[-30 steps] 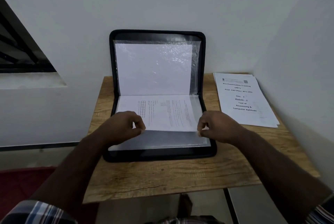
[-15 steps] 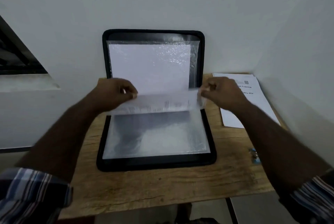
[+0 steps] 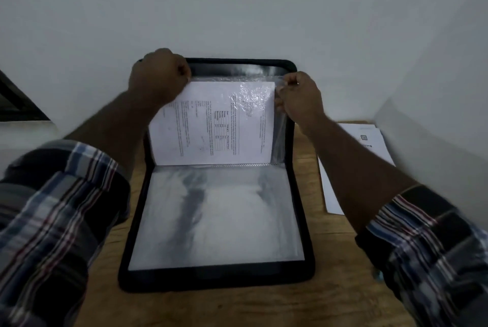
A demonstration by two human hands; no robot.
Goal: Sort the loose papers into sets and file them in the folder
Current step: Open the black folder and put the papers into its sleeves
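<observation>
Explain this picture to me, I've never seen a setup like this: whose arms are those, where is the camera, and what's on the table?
There is no machine here. The picture comes from a wide-angle camera worn on a person's head, looking forward and down, so the two arms in plaid sleeves are that person's own.

On the wooden table lies an open black display folder. Its back half stands up against the wall and its front half lies flat, showing an empty clear sleeve.

The left hand and the right hand each pinch a top corner of a plastic sleeve holding a printed sheet, with the sleeve upright against the folder's standing half. The print runs sideways and is too small to read.

To the right, partly hidden by the right arm, lies a stack of loose papers, apparently waiting to be filed.
</observation>
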